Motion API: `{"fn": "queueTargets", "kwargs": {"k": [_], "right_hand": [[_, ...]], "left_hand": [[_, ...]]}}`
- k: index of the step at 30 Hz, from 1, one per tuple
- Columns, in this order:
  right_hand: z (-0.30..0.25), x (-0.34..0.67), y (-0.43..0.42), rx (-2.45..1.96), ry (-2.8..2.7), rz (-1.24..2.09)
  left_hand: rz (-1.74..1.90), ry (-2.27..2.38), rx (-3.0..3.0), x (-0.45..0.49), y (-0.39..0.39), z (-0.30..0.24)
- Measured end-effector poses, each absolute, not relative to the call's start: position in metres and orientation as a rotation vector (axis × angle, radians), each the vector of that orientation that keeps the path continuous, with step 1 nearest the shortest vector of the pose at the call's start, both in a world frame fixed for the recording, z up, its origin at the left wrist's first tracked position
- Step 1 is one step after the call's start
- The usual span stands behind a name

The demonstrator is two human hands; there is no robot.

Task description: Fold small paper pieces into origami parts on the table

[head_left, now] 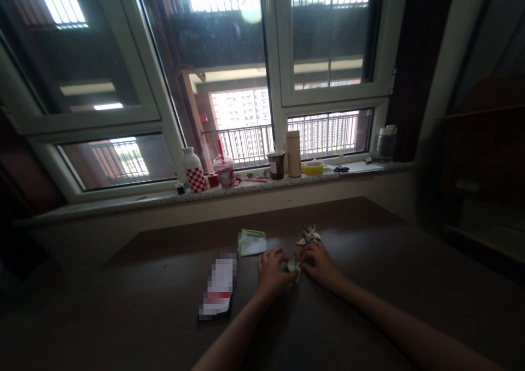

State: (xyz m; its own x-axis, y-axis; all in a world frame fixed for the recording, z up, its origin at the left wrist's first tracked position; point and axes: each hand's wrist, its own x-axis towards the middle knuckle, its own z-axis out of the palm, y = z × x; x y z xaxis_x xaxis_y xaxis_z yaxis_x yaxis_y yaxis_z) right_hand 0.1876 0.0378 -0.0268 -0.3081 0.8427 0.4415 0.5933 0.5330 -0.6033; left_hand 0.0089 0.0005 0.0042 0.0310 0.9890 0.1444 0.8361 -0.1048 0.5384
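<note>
Pinching the small folded paper (293,264) at lower centre of frame, your left hand (273,272) and right hand (320,264) grip opposite edges, apparently steadying it | green-printed sheets (252,244) and patterned paper pieces (310,234) lie just above, seemingly within reach

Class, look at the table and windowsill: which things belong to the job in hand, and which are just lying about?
Belongs to the job:
- small piece of paper, between the left hand and right hand
- probably the green-and-white sheets and small colourful pile nearby

Seemingly just lying about:
- phone
- checked bottle
- pink drink
- dark drink
- tan flask
- yellow tape
</note>
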Motion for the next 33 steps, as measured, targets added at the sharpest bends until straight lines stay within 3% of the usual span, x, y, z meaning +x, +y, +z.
{"fn": "queueTargets", "kwargs": {"k": [33], "right_hand": [[-0.023,0.188,0.033,-0.988,-2.092,0.493]], "left_hand": [[1.036,1.716,1.904,0.003,0.007,0.000]]}}
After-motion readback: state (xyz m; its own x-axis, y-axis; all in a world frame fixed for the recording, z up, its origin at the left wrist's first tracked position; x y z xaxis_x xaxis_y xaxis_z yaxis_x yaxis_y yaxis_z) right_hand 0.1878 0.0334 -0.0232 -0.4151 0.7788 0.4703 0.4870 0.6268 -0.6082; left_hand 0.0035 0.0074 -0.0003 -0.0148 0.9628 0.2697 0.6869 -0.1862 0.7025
